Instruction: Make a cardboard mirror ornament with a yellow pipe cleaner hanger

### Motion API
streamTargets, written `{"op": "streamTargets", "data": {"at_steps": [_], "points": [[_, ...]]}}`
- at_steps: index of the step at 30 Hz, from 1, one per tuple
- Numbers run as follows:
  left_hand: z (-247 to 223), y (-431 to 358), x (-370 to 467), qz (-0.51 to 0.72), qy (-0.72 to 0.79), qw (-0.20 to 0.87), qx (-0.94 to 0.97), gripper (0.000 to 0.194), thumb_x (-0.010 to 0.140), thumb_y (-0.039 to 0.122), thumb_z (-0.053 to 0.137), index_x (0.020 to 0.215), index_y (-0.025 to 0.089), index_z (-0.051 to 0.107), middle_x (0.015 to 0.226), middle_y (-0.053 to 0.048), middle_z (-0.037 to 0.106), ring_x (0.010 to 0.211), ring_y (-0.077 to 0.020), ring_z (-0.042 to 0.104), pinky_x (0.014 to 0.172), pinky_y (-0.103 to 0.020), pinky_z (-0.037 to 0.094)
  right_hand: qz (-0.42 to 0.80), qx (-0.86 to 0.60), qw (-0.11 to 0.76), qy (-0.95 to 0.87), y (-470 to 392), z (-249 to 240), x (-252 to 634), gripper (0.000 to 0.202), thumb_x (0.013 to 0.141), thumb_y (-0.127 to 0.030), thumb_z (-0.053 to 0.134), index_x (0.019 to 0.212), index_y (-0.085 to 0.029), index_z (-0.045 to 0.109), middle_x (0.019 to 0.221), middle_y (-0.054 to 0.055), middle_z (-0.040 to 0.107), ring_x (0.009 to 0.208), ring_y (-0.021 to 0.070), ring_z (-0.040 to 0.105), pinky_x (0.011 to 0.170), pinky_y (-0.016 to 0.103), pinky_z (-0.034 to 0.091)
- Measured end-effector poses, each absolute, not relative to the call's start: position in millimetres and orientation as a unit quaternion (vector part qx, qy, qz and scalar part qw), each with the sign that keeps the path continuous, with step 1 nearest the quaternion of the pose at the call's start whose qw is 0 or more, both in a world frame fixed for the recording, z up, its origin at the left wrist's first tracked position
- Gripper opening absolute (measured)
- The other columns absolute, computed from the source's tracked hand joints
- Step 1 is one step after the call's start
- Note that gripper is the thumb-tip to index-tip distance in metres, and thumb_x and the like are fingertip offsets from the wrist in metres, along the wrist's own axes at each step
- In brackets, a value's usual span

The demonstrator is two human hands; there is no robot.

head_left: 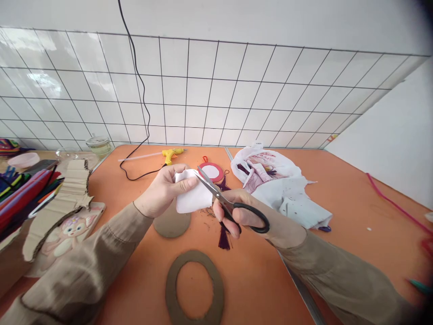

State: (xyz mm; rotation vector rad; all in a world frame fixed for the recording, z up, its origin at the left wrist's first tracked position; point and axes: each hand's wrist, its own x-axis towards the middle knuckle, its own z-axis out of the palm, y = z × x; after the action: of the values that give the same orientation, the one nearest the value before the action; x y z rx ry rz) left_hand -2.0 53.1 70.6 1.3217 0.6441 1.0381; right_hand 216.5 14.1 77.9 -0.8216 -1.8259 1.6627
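Note:
My left hand [169, 187] pinches a piece of white paper [194, 198] between thumb and fingers, above the table. In my right hand [233, 210] are scissors [252, 216] with black handles, their blades slightly apart at the paper's upper edge. Behind the paper lies a round pink-red ornament [212, 172] with a white centre and a red loop. A dark purple tassel [223, 238] hangs into view below my right hand. Under the paper lies a cardboard disc [172, 225], partly hidden, and nearer to me a cardboard ring [195, 289].
A yellow glue gun [169, 155] with a black cord lies at the back. White plastic bags [287, 189] with things inside sit at right. Torn corrugated cardboard [72, 185], coloured strips [30, 198] and a glass jar [98, 144] are at left. The orange table [338, 189] meets a tiled wall.

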Motion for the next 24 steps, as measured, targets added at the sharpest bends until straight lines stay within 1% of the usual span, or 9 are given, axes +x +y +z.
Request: {"op": "streamTargets", "data": {"at_steps": [4, 6, 9, 10, 12, 15, 17, 20, 24], "points": [[67.7, 52.9, -1.5, 0.437, 0.265, 0.645, 0.568, 0.028, 0.073, 0.038, 0.084, 0.081, 0.015, 0.07, 0.073, -0.004, 0.068, 0.061, -0.0132, 0.061, 0.054, -0.023, 0.047, 0.633, -0.284, 0.281, -0.663, 14.1, 74.2, 219.4, 0.057, 0.076, -0.073, 0.065, 0.084, -0.017, 0.055, 0.052, -0.003, 0.053, 0.052, 0.0115, 0.044, 0.051, 0.025, 0.031], [67.0, 52.4, -0.7, 0.432, 0.269, 0.65, 0.565, 0.025, 0.075, 0.036, 0.082, 0.079, 0.015, 0.07, 0.073, -0.004, 0.069, 0.061, -0.0142, 0.063, 0.053, -0.024, 0.048, 0.648, -0.252, 0.284, -0.66, 16.7, 69.6, 223.7, 0.057, 0.081, -0.073, 0.059, 0.092, -0.017, 0.055, 0.061, 0.0, 0.058, 0.057, 0.0128, 0.05, 0.054, 0.025, 0.034], [69.1, 51.1, 1.1, 0.441, 0.277, 0.653, 0.55, 0.023, 0.075, 0.034, 0.082, 0.076, 0.015, 0.07, 0.07, -0.004, 0.069, 0.059, -0.014, 0.062, 0.051, -0.023, 0.047, 0.666, -0.18, 0.263, -0.675, 21.4, 66.3, 230.9, 0.062, 0.083, -0.075, 0.054, 0.101, -0.016, 0.055, 0.078, 0.006, 0.065, 0.068, 0.0162, 0.058, 0.058, 0.028, 0.04], [70.3, 50.6, 1.8, 0.446, 0.279, 0.655, 0.543, 0.023, 0.074, 0.034, 0.083, 0.075, 0.015, 0.07, 0.069, -0.004, 0.069, 0.058, -0.0138, 0.062, 0.051, -0.023, 0.047, 0.666, -0.157, 0.262, -0.681, 22.4, 67.1, 232.4, 0.062, 0.083, -0.074, 0.055, 0.102, -0.015, 0.056, 0.079, 0.007, 0.065, 0.069, 0.0167, 0.059, 0.059, 0.029, 0.042], [72.5, 49.5, 3.0, 0.454, 0.284, 0.658, 0.529, 0.024, 0.071, 0.033, 0.085, 0.073, 0.014, 0.07, 0.067, -0.003, 0.068, 0.057, -0.013, 0.061, 0.05, -0.022, 0.047, 0.653, -0.178, 0.3, -0.673, 22.8, 71.2, 232.6, 0.053, 0.086, -0.067, 0.057, 0.1, -0.016, 0.059, 0.076, 0.006, 0.064, 0.069, 0.0171, 0.059, 0.059, 0.029, 0.043], [73.3, 46.8, 4.9, 0.452, 0.288, 0.663, 0.523, 0.023, 0.07, 0.031, 0.086, 0.072, 0.014, 0.07, 0.066, -0.002, 0.068, 0.057, -0.0119, 0.06, 0.05, -0.021, 0.047, 0.549, -0.281, 0.451, -0.645, 21.4, 78.8, 225.9, 0.034, 0.082, -0.052, 0.069, 0.089, -0.02, 0.06, 0.068, 0.001, 0.061, 0.067, 0.0161, 0.057, 0.06, 0.029, 0.045], [72.7, 43.9, 6.9, 0.441, 0.289, 0.663, 0.531, 0.023, 0.071, 0.032, 0.085, 0.072, 0.014, 0.07, 0.066, -0.002, 0.068, 0.057, -0.0116, 0.06, 0.05, -0.021, 0.046, 0.47, -0.369, 0.508, -0.62, 21.2, 81.3, 219.3, 0.025, 0.079, -0.041, 0.072, 0.086, -0.021, 0.059, 0.068, 0.0, 0.062, 0.069, 0.0162, 0.058, 0.064, 0.03, 0.046], [72.8, 37.6, 11.8, 0.422, 0.303, 0.649, 0.556, 0.027, 0.071, 0.034, 0.084, 0.07, 0.013, 0.068, 0.062, -0.001, 0.064, 0.053, -0.0109, 0.056, 0.048, -0.022, 0.044, 0.472, -0.415, 0.513, -0.585, 22.8, 79.1, 211.7, 0.026, 0.075, -0.038, 0.073, 0.088, -0.02, 0.058, 0.07, -0.001, 0.061, 0.069, 0.0158, 0.061, 0.067, 0.031, 0.048], [75.2, 30.1, 19.0, 0.405, 0.333, 0.611, 0.593, 0.029, 0.071, 0.036, 0.084, 0.067, 0.013, 0.066, 0.057, 0.001, 0.06, 0.05, -0.0095, 0.052, 0.046, -0.02, 0.04, 0.476, -0.415, 0.496, -0.595, 23.8, 72.3, 206.9, 0.031, 0.068, -0.035, 0.079, 0.086, -0.02, 0.06, 0.073, -0.003, 0.057, 0.067, 0.0125, 0.055, 0.062, 0.027, 0.045]]}}
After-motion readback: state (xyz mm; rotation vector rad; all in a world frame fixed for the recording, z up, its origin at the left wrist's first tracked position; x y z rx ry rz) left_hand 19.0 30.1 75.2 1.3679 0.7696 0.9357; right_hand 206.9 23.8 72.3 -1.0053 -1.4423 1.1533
